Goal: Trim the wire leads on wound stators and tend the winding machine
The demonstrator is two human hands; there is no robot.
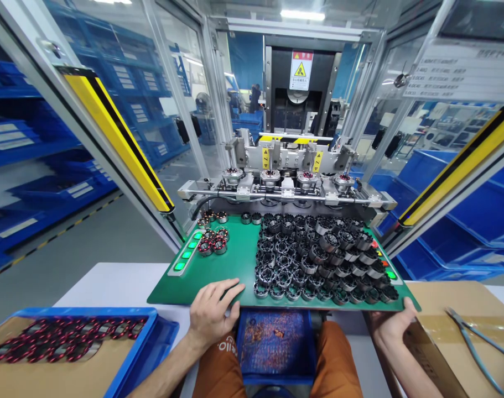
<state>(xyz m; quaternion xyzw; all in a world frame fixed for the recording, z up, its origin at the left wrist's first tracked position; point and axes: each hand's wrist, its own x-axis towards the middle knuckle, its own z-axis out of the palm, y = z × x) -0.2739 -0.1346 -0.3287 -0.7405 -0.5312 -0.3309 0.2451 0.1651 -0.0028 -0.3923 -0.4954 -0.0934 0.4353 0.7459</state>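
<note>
My left hand [215, 310] rests on the front edge of a green work board [230, 271], fingers stretched out and nothing in them. At the board's right front corner my right hand [390, 327] has its thumb over the edge; the other fingers go underneath, mostly hidden. Between the hands, black-and-steel stator cores [301, 262] cover the right half of the board, some stacked on others. Several copper-wound stators [213, 241] sit at the back left. Behind the board, a winding machine [291, 171] holds stators on its row of stations.
Lit green buttons [187, 254] line the board's left side. A blue tray [146, 326] of red-wound stators stands at left. Pliers [471, 340] lie on cardboard at right. Yellow light-curtain bars [119, 141] flank the machine. A blue bin [276, 354] with copper scraps sits below.
</note>
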